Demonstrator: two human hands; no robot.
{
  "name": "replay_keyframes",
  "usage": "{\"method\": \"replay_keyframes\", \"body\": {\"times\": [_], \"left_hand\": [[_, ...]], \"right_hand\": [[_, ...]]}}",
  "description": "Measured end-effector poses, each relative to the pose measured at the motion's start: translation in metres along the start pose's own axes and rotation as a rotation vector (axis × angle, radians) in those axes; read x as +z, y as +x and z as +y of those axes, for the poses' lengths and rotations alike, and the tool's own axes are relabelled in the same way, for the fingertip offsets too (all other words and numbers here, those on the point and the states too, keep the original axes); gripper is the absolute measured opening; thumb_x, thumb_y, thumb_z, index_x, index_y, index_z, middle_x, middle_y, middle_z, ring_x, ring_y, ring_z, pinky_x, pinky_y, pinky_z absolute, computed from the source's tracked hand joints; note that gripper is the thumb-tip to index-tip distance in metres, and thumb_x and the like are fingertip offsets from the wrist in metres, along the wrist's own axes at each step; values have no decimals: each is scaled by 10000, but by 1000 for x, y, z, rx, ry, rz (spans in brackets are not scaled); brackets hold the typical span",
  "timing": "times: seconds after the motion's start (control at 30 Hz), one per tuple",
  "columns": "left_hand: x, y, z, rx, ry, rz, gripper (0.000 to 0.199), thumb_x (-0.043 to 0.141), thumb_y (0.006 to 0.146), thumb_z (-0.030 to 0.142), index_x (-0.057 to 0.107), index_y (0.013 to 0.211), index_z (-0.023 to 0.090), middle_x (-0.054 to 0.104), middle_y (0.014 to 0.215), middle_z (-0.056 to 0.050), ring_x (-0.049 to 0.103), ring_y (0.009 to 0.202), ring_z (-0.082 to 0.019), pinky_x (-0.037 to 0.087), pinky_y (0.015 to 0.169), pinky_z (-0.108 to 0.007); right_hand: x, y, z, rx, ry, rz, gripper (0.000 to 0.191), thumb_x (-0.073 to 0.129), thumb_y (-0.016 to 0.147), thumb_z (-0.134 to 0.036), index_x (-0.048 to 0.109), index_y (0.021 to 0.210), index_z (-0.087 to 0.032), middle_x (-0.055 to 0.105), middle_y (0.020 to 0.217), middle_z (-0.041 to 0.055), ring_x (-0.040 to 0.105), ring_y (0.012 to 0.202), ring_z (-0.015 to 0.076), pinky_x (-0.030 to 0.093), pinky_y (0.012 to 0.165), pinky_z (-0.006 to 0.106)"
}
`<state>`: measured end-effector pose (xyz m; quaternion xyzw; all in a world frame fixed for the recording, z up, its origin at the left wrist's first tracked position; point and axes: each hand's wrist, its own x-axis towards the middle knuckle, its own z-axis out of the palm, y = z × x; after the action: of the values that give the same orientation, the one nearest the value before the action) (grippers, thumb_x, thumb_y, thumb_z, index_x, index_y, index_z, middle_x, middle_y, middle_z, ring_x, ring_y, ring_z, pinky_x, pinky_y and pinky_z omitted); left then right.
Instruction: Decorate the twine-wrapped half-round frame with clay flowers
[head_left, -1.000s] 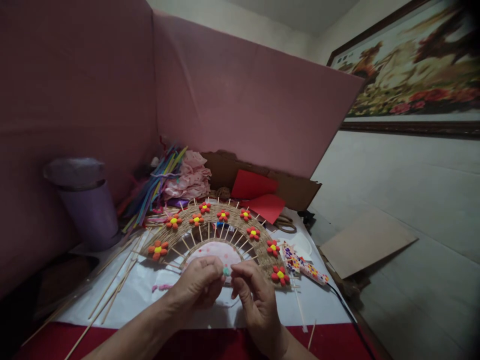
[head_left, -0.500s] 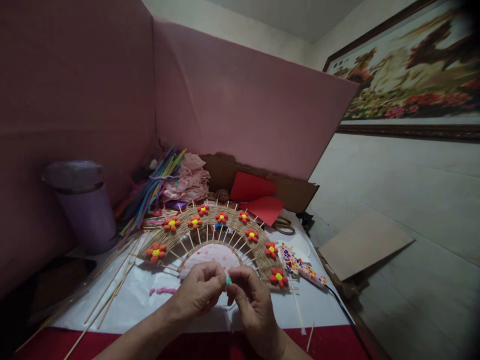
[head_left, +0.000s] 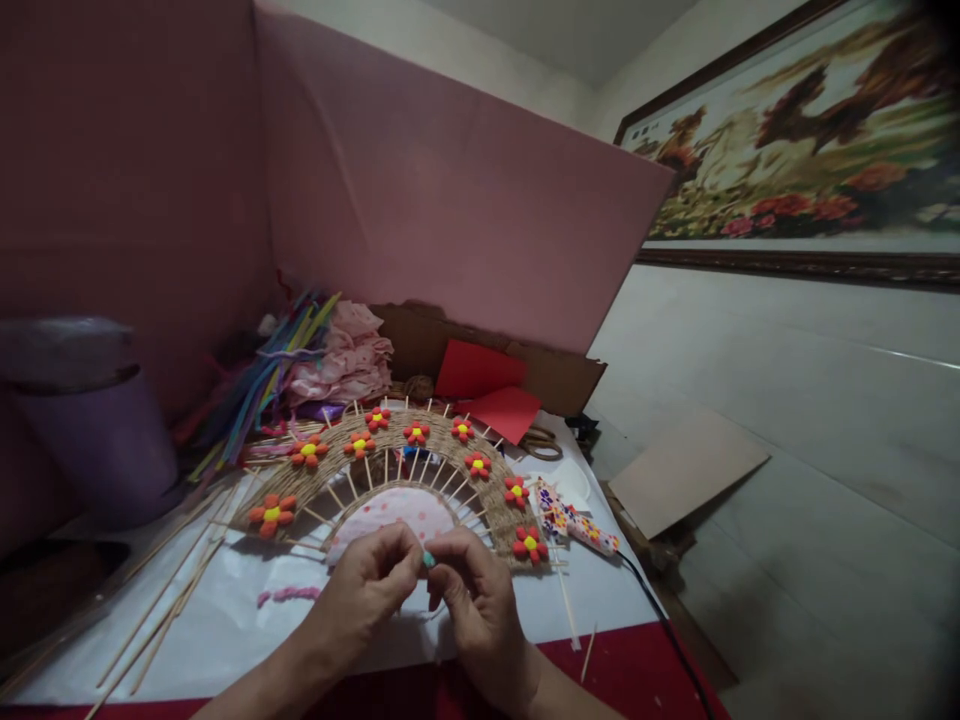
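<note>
A small teal piece point(head_left: 428, 559) sits between my fingertips; it is too small to tell its exact kind. My left hand point(head_left: 379, 580) is closed in a pinch at its left side. From the right, my right hand point(head_left: 476, 590) pinches the same piece with thumb and forefinger. Just beyond both hands lies a fan-shaped twine weaving point(head_left: 341, 450) on thin wooden sticks, dotted with red and orange flowers point(head_left: 310, 452) with yellow centres. A half-round of pink dotted cloth point(head_left: 390, 508) fills its inner part, partly hidden by my hands. A pink twisted strip point(head_left: 292, 594) rests left of my left hand.
Loose sticks point(head_left: 161, 620) lie at the left, near a purple tumbler point(head_left: 97, 440). Colourful fuzzy stems point(head_left: 277, 370) and folded pink cloth point(head_left: 345, 355) are piled behind. Red paper point(head_left: 480, 370), scissors point(head_left: 541, 443) and a patterned corded tool point(head_left: 577, 525) are at the right.
The view has turned a little to the right, so everything sits further left in it. Both hands keep their pinch around the teal piece, with only slight finger movement.
</note>
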<state>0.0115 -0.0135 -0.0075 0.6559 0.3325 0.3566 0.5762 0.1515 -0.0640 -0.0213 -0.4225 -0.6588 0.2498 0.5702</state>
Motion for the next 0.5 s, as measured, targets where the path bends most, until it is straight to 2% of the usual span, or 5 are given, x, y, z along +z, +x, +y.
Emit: {"method": "replay_keyframes", "body": {"times": [0.1,0.2,0.33,0.43,0.5], "left_hand": [[0,-4,1,128,152,32,242,492,793,314,458,600,171,428,578,38,386,559,-91,324,528,-207],[0,-6,0,152,215,26,236,468,808,286,446,599,178,418,563,43,381,547,-94,315,517,-207],[1,-3,-3,149,177,43,223,490,789,258,433,588,180,408,558,46,382,549,-95,321,516,-201],[2,-1,-2,140,123,56,244,499,792,282,447,579,174,405,550,45,377,537,-92,321,503,-199],[4,-1,1,150,119,40,260,494,807,299,475,583,167,437,552,36,395,536,-92,333,508,-200]], "right_hand": [[-1,0,2,-9,-17,-13,124,499,870,-230,593,942,-192,565,781,19,543,632,112,445,594,247],[0,0,5,-53,-9,-9,126,478,875,-209,591,929,-196,564,774,18,534,613,106,442,576,245],[2,1,3,-76,-9,43,138,465,876,-192,602,892,-196,556,743,13,520,586,102,436,559,244],[3,2,-2,-43,-3,62,108,514,854,-207,616,886,-194,559,776,20,520,599,104,438,561,246],[3,4,-4,17,77,67,95,533,847,-231,615,858,-183,557,757,14,515,575,98,434,536,239]]}}
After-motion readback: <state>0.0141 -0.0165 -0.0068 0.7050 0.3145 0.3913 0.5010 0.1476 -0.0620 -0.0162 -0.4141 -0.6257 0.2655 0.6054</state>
